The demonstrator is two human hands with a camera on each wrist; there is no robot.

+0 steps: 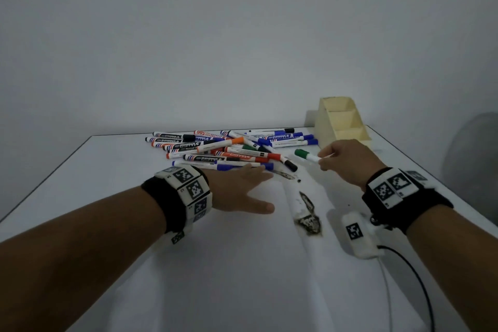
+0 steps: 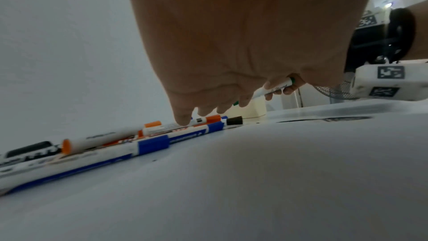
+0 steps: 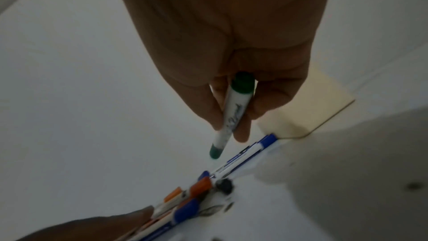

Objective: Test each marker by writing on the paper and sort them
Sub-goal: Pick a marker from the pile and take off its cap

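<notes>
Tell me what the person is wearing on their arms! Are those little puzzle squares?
Both forearms are bare, with no sleeves. Each wrist has a wide black band carrying white blocks printed with black-and-white square code patterns. The right wrist band also has a white box with one more code square hanging under it, and thin black and white cables trail from it.

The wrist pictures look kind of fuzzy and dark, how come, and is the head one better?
Head view: dim, grey light, but the marker pile and green marker are fairly sharp; table edges splay from the wide lens. Left wrist view: the left hand is close and soft, near markers blurred. Right wrist view: the right hand is dark, and the markers below are smeared.
</notes>
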